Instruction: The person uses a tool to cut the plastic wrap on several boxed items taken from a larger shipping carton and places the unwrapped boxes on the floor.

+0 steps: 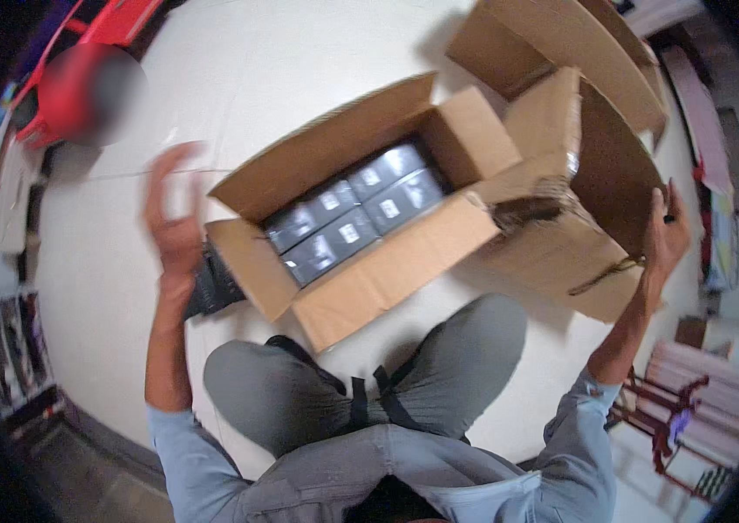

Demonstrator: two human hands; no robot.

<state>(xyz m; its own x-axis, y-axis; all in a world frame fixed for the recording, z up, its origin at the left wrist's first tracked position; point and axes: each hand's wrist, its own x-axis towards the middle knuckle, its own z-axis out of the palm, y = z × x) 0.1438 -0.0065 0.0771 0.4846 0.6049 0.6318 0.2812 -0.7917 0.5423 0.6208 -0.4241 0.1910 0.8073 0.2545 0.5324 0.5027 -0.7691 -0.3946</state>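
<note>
An open cardboard box [395,281] stands on the floor before my crossed legs, with several black boxes [349,202] bearing white labels packed in rows inside. My left hand [176,209] is raised at the left of it, blurred, fingers apart and curved, holding nothing. On the right, my right hand [667,229] is at the outer edge of a second open cardboard box [539,261]; its fingers are bent by a flap, and whether they grip it cannot be told. Dark items [215,284] lie on the floor below my left hand, partly hidden by the first box.
Another open cardboard box [565,39] stands at the upper right, close to the second one. A red plastic chair [121,26] is at the upper left. Dark red wooden furniture [663,412] stands at the lower right. Shelving with things [13,353] lines the left side.
</note>
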